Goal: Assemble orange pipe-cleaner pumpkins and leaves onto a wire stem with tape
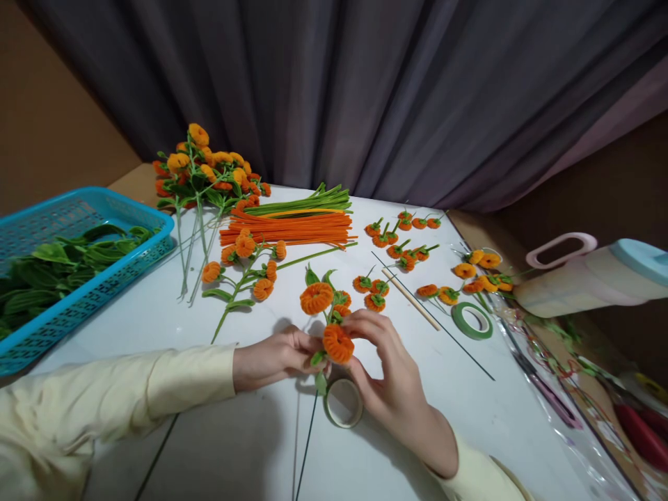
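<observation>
Near the table's middle, my left hand [292, 353] pinches the green stem of a spray of fuzzy orange pipe-cleaner flowers. Its lower flower [338, 344] faces up in front of my fingertips; a larger bloom [316, 298] and green leaves [312, 275] rise behind. My right hand [389, 369] curves round the lower flower from the right, thumb and fingertips at its edge. Just below my hands is a tape roll [343, 403], seen through its open ring. A thin dark wire [307, 445] runs from there toward the front. The stem at my left fingertips is partly hidden.
Left stands a blue basket [151, 243] of leaves. Behind lie finished flower stems [209, 167], orange pipe cleaners [287, 228] and a flower branch [243, 282]. On the right are small flower heads [407, 261], a stick [411, 299], green tape [472, 321], scissors [547, 393] and a tumbler [589, 278].
</observation>
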Action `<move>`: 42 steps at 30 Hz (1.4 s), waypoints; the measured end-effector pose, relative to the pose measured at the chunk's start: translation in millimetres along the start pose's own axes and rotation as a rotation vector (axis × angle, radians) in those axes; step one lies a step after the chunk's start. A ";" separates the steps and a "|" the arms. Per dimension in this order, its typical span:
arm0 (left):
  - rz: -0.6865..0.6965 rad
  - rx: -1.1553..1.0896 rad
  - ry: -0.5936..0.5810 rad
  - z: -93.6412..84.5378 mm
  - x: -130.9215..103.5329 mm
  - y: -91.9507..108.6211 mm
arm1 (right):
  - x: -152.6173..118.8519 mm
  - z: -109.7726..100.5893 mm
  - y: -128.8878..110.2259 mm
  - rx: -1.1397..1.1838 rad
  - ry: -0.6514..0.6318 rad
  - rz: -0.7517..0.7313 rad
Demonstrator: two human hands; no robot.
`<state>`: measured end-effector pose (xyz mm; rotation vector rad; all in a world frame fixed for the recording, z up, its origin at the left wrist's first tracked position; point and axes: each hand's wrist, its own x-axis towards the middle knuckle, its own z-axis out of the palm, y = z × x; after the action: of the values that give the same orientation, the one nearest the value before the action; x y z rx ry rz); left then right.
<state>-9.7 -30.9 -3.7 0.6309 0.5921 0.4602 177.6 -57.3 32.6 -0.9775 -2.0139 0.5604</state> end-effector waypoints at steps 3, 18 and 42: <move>0.004 0.004 0.033 0.5 -0.2 0.5 | -3.4 -7.3 -7.0 0.035 -0.094 0.250; 0.054 -0.011 0.031 0.9 0.4 -0.5 | -13.2 32.9 -22.0 0.674 -0.115 0.821; 0.109 -0.107 -0.005 -2.0 2.5 3.6 | -8.2 23.3 -30.4 0.343 -0.175 0.582</move>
<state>-9.8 -26.1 -3.6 0.5636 0.5261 0.5889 148.2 -83.1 35.6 -1.3300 -1.6789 1.2951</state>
